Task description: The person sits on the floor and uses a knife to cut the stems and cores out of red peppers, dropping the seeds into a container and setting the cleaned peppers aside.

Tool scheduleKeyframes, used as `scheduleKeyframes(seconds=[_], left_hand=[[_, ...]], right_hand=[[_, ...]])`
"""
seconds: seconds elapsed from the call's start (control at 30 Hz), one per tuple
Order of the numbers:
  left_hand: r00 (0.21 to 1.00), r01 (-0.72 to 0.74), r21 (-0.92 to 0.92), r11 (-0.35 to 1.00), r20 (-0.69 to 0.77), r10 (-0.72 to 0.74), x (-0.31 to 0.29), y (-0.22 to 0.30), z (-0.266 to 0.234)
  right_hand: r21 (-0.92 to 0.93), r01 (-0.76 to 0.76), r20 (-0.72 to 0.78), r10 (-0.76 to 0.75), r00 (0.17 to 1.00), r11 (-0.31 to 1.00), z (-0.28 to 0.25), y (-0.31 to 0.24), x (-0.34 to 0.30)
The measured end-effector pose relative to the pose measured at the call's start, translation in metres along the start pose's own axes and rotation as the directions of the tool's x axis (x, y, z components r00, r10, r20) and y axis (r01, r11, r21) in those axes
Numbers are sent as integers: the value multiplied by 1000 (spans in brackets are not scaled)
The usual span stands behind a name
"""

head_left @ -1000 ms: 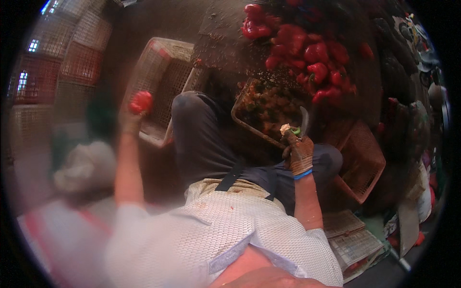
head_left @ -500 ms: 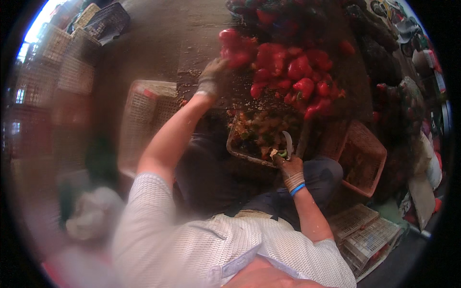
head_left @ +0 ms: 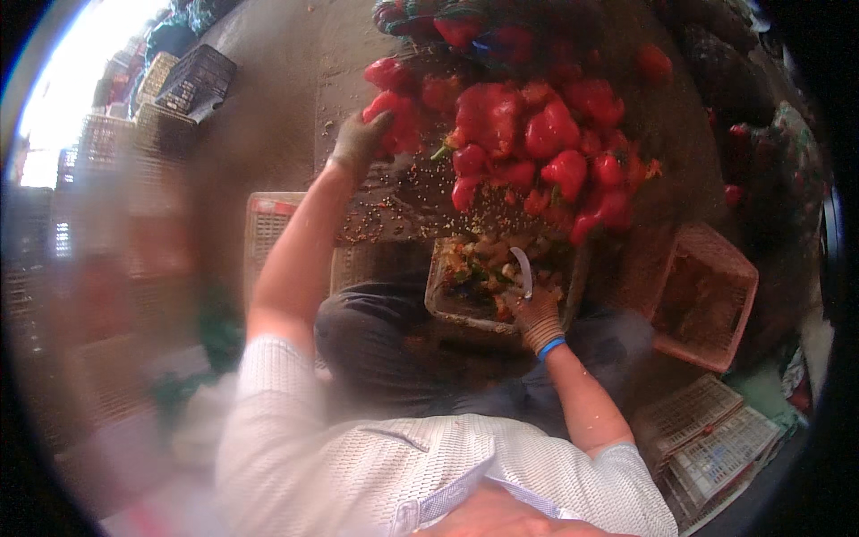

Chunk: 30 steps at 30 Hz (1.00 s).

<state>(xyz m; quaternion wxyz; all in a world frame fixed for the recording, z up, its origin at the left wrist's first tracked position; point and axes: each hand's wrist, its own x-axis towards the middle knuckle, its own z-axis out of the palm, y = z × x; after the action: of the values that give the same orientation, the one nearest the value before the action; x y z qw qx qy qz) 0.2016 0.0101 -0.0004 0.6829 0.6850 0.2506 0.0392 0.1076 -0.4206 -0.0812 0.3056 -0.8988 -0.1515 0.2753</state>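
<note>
My left hand (head_left: 360, 141), in a soiled work glove, is closed on a red bell pepper (head_left: 401, 123) at the left end of a pepper heap. More red peppers (head_left: 550, 130) lie on the seed-strewn work surface (head_left: 376, 192) to its right. My gloved right hand (head_left: 537, 315), with a blue band at the wrist, grips a knife with a short curved blade (head_left: 523, 268); its handle is hidden in the fist. That hand is over the near right part of a shallow crate (head_left: 465, 319) with pepper scraps (head_left: 479, 268) in it.
A pale crate (head_left: 268, 224) stands left, beneath my left forearm, and a reddish crate (head_left: 707, 331) stands right. White crates (head_left: 716, 447) lie low at the right. More crates (head_left: 197, 80) stand far left. Green netting (head_left: 403, 18) bears on the heap's far side.
My left hand has moved left and now grips a pepper at the heap's edge. The green-and-pale pepper piece by the knife no longer shows in my right hand. The view has shifted.
</note>
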Motion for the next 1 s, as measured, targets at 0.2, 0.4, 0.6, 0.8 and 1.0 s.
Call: scheduleKeyframes(seconds=[0.2,0.4,0.6,0.8,1.0], left_hand=[[961,268,-250,930,133,-242,-141,-9,73],[906,198,278,940,314,-283,-212,0,150],[903,-167,457,874,426,-50,-254,17,212],[994,-100,296,950,82,79,-292,-2,221],[988,133,8,991,77,-134,-312,-33,208]], right_hand=[[465,39,-56,-14,998,885,-33,-26,-21],[708,139,-104,-92,990,692,-61,-4,-52],[463,379,-324,-246,914,801,-66,-9,-79],[613,293,-220,-198,955,733,-79,-10,-90],[606,240,-119,-212,970,758,-63,-26,-102]])
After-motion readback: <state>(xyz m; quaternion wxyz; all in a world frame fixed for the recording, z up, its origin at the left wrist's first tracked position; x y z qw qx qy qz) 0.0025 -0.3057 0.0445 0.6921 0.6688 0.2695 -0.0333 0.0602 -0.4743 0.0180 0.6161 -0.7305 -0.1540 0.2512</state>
